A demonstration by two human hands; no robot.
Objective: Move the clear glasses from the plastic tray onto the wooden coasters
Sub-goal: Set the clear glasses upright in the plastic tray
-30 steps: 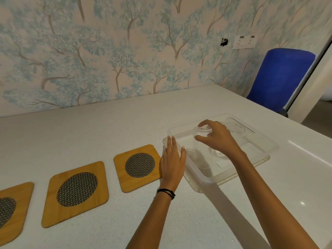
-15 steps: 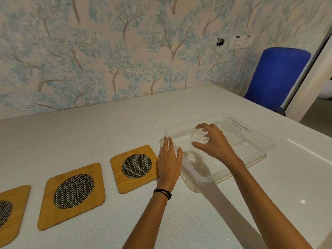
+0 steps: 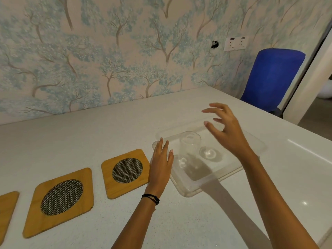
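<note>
my right hand (image 3: pixel 228 130) hovers spread and empty above the tray (image 3: pixel 190 187), which holds 1 upright glass (image 3: pixel 190 146). my left hand (image 3: pixel 161 164) lies flat against the tray's left edge, beside 3 bare coasters (image 3: pixel 125 172) on the worktop (image 3: pixel 107 132).

- There is only one camera. It sits on the person's head.
- It looks forward and down at the white bench (image 3: pixel 89 144) from close above.
- The hands reach out from the bottom edge: the left hand (image 3: pixel 161 164) and the right hand (image 3: pixel 228 133).
- Far ahead is the tree wallpaper (image 3: pixel 107 60). A blue chair (image 3: pixel 273 78) is off to the right.
- The wide lens bends things near the edges.
</note>
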